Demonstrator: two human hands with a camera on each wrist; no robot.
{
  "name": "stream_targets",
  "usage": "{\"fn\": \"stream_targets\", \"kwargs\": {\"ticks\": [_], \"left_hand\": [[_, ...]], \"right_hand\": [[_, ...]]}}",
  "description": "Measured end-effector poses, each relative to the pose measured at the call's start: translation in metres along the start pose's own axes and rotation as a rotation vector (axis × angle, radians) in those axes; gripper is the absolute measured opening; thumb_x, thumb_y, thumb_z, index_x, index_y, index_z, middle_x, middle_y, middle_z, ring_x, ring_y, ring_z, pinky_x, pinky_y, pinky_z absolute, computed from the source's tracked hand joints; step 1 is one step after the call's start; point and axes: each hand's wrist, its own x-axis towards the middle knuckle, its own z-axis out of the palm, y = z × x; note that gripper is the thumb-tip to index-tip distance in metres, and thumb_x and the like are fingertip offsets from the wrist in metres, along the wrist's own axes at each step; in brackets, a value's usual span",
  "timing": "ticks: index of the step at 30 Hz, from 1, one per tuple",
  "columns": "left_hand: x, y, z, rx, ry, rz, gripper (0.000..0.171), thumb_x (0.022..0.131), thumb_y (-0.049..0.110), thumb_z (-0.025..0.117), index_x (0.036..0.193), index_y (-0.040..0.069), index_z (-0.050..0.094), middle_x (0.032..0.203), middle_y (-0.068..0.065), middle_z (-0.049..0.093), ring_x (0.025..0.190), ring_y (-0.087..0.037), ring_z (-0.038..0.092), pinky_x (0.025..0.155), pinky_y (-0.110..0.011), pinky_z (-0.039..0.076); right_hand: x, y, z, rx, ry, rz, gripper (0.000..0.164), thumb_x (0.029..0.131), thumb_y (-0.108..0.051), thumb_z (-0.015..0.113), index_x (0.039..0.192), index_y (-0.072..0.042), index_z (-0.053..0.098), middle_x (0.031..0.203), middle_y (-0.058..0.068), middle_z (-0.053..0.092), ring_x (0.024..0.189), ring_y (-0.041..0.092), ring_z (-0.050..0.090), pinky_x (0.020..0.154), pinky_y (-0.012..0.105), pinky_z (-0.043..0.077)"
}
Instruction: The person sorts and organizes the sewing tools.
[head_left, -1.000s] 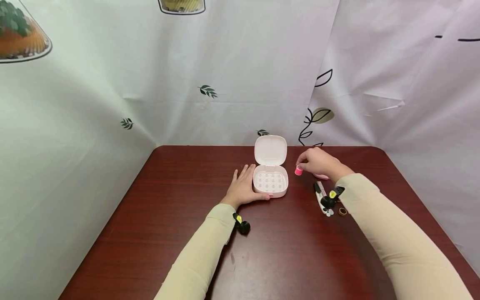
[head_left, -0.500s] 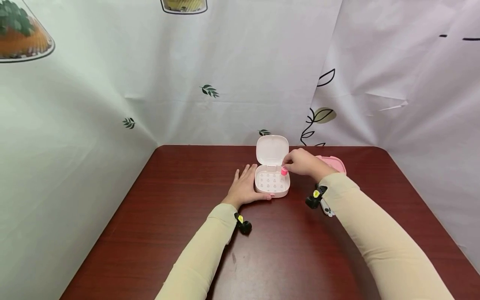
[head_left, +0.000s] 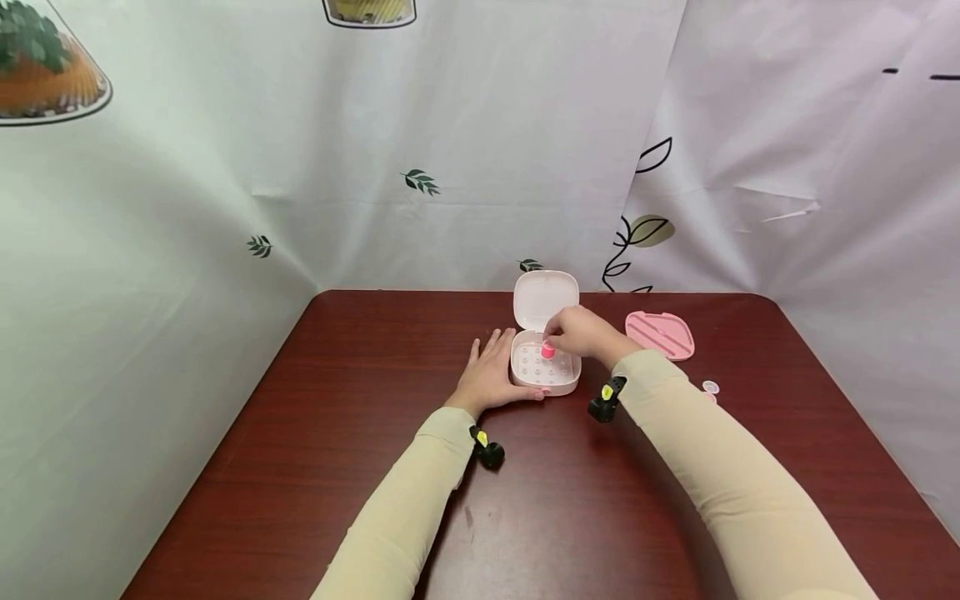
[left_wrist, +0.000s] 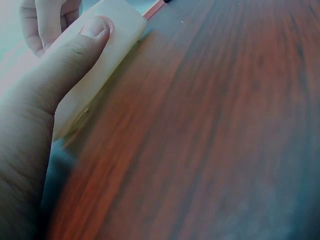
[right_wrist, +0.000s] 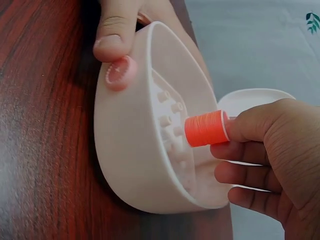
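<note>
A pale pink sewing box (head_left: 555,388) stands on the table with its lid raised and rows of small pegs (right_wrist: 165,121) inside. My left hand (head_left: 491,375) lies against its left side, fingers straight and spread. The left thumb (left_wrist: 75,55) rests along the front wall by the round pink button (right_wrist: 121,73). Between thumb and forefinger, my right hand (head_left: 587,335) pinches a neon pink thread spool (right_wrist: 206,129) over the pegs. In the right wrist view a gap shows between the spool and the pegs, and the other right fingers are bent.
A pink divided tray (head_left: 660,336) lies right of the box, near the table's back edge. Small pale round pieces (head_left: 710,387) show beside the right sleeve, which hides that stretch of table. A patterned cloth (head_left: 465,150) hangs behind the dark wooden table (head_left: 375,367).
My right hand has carried the spool leftward, from beside the box to over its pegs. The pink tray has come into fuller view, while the right sleeve now covers the white tool. My left hand stays put.
</note>
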Motion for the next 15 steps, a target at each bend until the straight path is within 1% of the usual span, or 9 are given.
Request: {"fn": "stream_targets", "kwargs": {"ticks": [6, 15], "left_hand": [[0.001, -0.001, 0.0, 0.003, -0.013, -0.006, 0.135, 0.065, 0.088, 0.066, 0.164, 0.013, 0.013, 0.169, -0.003, 0.018, 0.156, -0.019, 0.007, 0.124, -0.051, -0.001], [0.0, 0.001, -0.002, -0.004, -0.02, -0.01, 0.135, 0.065, 0.087, 0.068, 0.163, 0.013, 0.013, 0.169, -0.003, 0.018, 0.156, -0.021, 0.008, 0.124, -0.052, -0.001]], "right_hand": [[0.004, -0.005, 0.007, 0.012, 0.002, 0.014, 0.011, 0.09, -0.011, 0.07, 0.094, -0.006, 0.078, 0.085, 0.002, 0.073, 0.077, 0.019, 0.061, 0.078, 0.037, 0.053], [0.009, -0.007, 0.013, 0.007, -0.007, 0.046, 0.009, 0.089, -0.013, 0.071, 0.092, -0.008, 0.078, 0.084, 0.002, 0.072, 0.08, 0.021, 0.061, 0.081, 0.039, 0.052]]}}
